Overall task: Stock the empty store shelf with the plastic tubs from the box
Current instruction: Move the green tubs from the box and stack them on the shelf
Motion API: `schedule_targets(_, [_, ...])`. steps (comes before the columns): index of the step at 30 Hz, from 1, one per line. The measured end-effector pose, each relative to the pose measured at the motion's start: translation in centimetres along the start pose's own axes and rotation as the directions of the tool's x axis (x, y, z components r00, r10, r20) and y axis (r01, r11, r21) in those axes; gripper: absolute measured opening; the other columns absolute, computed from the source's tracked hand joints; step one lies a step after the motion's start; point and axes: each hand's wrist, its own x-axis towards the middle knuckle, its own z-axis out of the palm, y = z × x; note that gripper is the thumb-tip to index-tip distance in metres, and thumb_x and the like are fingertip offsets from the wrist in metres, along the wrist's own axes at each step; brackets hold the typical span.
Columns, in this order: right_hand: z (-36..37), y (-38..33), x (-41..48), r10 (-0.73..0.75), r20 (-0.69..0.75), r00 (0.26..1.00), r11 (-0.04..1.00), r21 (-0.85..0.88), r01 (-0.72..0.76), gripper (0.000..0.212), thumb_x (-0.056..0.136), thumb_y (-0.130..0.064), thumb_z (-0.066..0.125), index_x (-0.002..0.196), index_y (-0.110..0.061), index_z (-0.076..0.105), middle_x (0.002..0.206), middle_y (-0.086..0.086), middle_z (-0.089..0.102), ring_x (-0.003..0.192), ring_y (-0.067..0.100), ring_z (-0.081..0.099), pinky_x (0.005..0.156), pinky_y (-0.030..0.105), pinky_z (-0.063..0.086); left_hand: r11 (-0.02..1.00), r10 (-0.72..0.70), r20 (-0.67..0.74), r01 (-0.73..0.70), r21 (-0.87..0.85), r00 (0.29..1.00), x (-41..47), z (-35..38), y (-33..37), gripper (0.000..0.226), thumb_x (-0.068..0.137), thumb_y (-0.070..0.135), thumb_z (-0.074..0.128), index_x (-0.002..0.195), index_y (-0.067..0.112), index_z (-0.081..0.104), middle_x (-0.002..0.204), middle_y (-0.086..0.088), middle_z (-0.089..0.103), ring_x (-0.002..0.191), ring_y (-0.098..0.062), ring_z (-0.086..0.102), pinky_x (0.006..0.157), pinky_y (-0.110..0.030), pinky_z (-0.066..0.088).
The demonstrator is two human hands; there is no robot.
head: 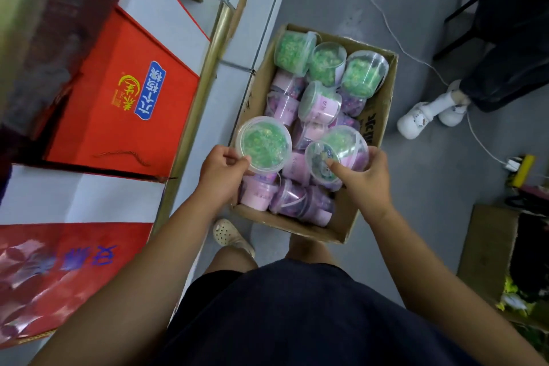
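Note:
An open cardboard box (378, 116) sits on the grey floor, filled with several clear plastic tubs of green and purple contents. My left hand (221, 169) grips a green-filled tub (263, 144) by its rim, over the box's near left corner. My right hand (361, 172) holds a smaller clear tub (319, 162) with its thumb across the lid, and another green and pink tub (346, 142) rests against the fingers behind it. More green tubs (325, 61) lie at the box's far end. The white shelf (148, 21) runs along the left.
Red gift boxes (118, 98) lie on the shelf, which has a gold edge rail (202, 89). Another person's legs and white shoes (427, 116) stand at the right, near a white cable (395, 36). A second cardboard box (487, 249) sits at the lower right.

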Motion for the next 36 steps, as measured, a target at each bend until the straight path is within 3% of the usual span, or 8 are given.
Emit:
schedule_targets(3, [0.2, -4.4, -3.6, -0.115, -0.011, 0.993, 0.982, 0.148, 0.116, 0.076, 0.066, -0.037, 0.092, 0.123, -0.02, 0.045, 0.118, -0.004, 0.061, 0.096, -0.001, 0.064, 0.071, 0.008, 0.051, 0.988, 0.11, 0.046, -0.104, -0.111, 0.993, -2.8, -3.3, 2.9, 0.026, 0.076, 0.031, 0.071, 0.092, 0.018, 0.054, 0.101, -0.017, 0.066, 0.092, -0.031, 0.071, 0.083, -0.04, 0.058])
schedule_targets(7, [0.4, -10.9, -9.3, -0.283, -0.074, 0.956, 0.908, 0.3, 0.292, 0.075, 0.065, -0.033, 0.093, 0.122, -0.021, 0.046, 0.117, -0.006, 0.063, 0.1, -0.001, 0.066, 0.078, 0.012, 0.052, 0.929, 0.271, -0.051, -0.275, -0.246, 0.961, -7.6, -8.8, 6.7, 0.022, 0.082, 0.018, 0.069, 0.095, 0.01, 0.054, 0.102, -0.03, 0.065, 0.089, -0.037, 0.071, 0.08, -0.037, 0.06])
schedule_targets(11, [1.2, -17.0, -14.8, -0.443, -0.121, 0.888, 0.767, 0.463, 0.445, 0.077, 0.066, -0.029, 0.091, 0.127, -0.018, 0.045, 0.123, -0.002, 0.063, 0.11, 0.009, 0.066, 0.094, 0.03, 0.055, 0.808, 0.41, -0.193, -0.453, -0.377, 0.892, -13.5, -14.8, 10.1, 0.013, 0.092, 0.002, 0.061, 0.092, 0.009, 0.05, 0.088, -0.02, 0.065, 0.069, -0.016, 0.071, 0.07, -0.027, 0.057])
schedule_targets(15, [3.8, -23.0, -19.5, -0.567, -0.124, 0.814, 0.642, 0.553, 0.531, 0.087, 0.064, -0.029, 0.091, 0.137, -0.018, 0.045, 0.129, -0.003, 0.063, 0.114, 0.009, 0.065, 0.099, 0.037, 0.054, 0.663, 0.483, -0.289, -0.561, -0.495, 0.826, -19.1, -20.7, 11.5, 0.012, 0.091, 0.008, 0.065, 0.09, 0.011, 0.053, 0.089, -0.016, 0.069, 0.078, -0.025, 0.072, 0.078, -0.038, 0.057])
schedule_targets(18, [6.2, -26.9, -23.0, -0.647, -0.075, 0.759, 0.582, 0.596, 0.554, 0.088, 0.065, -0.029, 0.09, 0.14, -0.02, 0.045, 0.128, -0.004, 0.064, 0.111, 0.006, 0.066, 0.095, 0.033, 0.056, 0.556, 0.495, -0.372, -0.615, -0.559, 0.785, -22.9, -24.8, 11.8, 0.017, 0.081, 0.016, 0.069, 0.085, 0.012, 0.054, 0.079, -0.014, 0.066, 0.078, -0.029, 0.067, 0.084, -0.045, 0.053])
schedule_targets(24, [12.3, -32.8, -29.4, -0.807, 0.104, 0.581, 0.509, 0.622, 0.596, 0.107, 0.051, -0.053, 0.093, 0.142, -0.022, 0.046, 0.133, -0.002, 0.062, 0.119, 0.012, 0.063, 0.101, 0.042, 0.052, 0.436, 0.444, -0.612, -0.754, -0.491, 0.655, -28.9, -34.7, 8.2, 0.015, 0.089, 0.007, 0.066, 0.082, 0.013, 0.055, 0.073, -0.009, 0.062, 0.07, -0.026, 0.065, 0.086, -0.046, 0.053])
schedule_targets(30, [20.0, -35.7, -37.5, -0.9, 0.324, 0.29, 0.434, 0.615, 0.659, 0.093, 0.052, -0.049, 0.091, 0.133, -0.031, 0.049, 0.126, -0.011, 0.062, 0.116, 0.006, 0.062, 0.104, 0.039, 0.05, 0.443, 0.265, -0.824, -0.822, -0.357, 0.5, -36.0, -42.4, 2.0, 0.019, 0.077, 0.024, 0.072, 0.08, 0.016, 0.055, 0.069, -0.006, 0.062, 0.067, -0.02, 0.064, 0.081, -0.044, 0.049])
schedule_targets(36, [26.1, -37.0, -46.6, -0.858, 0.514, -0.001, 0.372, 0.623, 0.688, 0.097, 0.05, -0.052, 0.091, 0.134, -0.035, 0.046, 0.129, -0.018, 0.057, 0.117, -0.002, 0.056, 0.106, 0.031, 0.047, 0.409, -0.062, -0.971, -0.882, -0.235, 0.23, -42.6, -46.6, -4.7, 0.015, 0.094, 0.01, 0.06, 0.08, 0.011, 0.054, 0.064, -0.006, 0.057, 0.059, -0.017, 0.063, 0.074, -0.033, 0.057])
